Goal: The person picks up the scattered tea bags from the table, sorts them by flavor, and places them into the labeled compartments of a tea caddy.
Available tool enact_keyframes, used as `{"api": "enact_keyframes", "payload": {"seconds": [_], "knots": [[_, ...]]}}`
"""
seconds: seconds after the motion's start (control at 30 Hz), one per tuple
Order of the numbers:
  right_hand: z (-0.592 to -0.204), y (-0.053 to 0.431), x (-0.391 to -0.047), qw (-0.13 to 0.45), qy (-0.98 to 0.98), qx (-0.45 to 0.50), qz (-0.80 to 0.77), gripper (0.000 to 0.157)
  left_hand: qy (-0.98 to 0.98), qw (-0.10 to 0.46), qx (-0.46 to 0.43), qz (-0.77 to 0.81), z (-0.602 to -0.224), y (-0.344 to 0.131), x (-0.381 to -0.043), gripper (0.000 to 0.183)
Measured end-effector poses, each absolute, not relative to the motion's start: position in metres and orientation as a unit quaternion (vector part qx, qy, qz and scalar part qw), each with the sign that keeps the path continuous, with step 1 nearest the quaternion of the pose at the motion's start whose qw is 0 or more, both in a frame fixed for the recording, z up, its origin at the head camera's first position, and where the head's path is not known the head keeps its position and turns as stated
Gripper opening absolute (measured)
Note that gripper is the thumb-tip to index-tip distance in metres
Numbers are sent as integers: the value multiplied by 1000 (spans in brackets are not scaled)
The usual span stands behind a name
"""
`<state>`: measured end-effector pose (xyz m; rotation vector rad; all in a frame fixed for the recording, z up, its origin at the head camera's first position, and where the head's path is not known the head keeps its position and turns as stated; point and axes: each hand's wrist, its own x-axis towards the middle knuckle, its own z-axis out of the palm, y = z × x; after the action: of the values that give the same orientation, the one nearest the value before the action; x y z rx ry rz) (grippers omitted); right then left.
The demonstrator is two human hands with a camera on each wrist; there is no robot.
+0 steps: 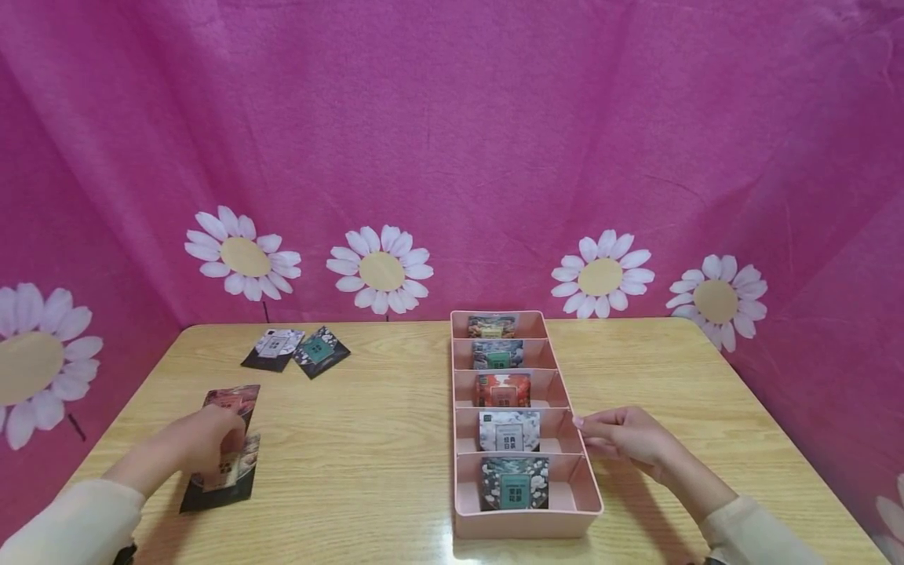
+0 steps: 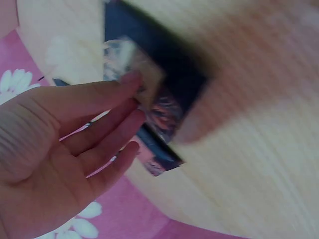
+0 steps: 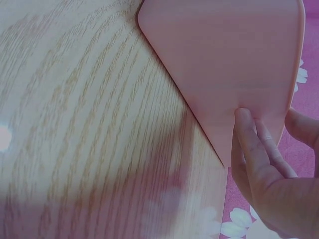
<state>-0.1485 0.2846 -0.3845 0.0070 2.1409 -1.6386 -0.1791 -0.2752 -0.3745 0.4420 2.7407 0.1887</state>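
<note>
My left hand pinches a tea packet with a tan label and a black lower part, thumb on its front and fingers behind. In the left wrist view this packet is tilted above the wood. Just behind it lies a tea packet with a red top, partly covered by the hand. My right hand holds the right side of a pink divided box. In the right wrist view its fingers press the outer wall, with the thumb at the rim.
Each compartment of the box shows an upright tea packet, among them a green-labelled one, a white one and a red one. A white packet and a dark green packet lie at the table's back left. A pink flowered curtain hangs behind.
</note>
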Motion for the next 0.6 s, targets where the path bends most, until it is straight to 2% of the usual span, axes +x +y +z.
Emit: {"api": "enact_keyframes", "payload": {"seconds": [0.43,0.6], "knots": [[-385,285,-149,222,773,1,-594,53,964,86,216,128,-390,-265,-173,31],[-385,285,-149,221,777,2,-589,53,968,105,187,133,-389,-247,-174,25]]}}
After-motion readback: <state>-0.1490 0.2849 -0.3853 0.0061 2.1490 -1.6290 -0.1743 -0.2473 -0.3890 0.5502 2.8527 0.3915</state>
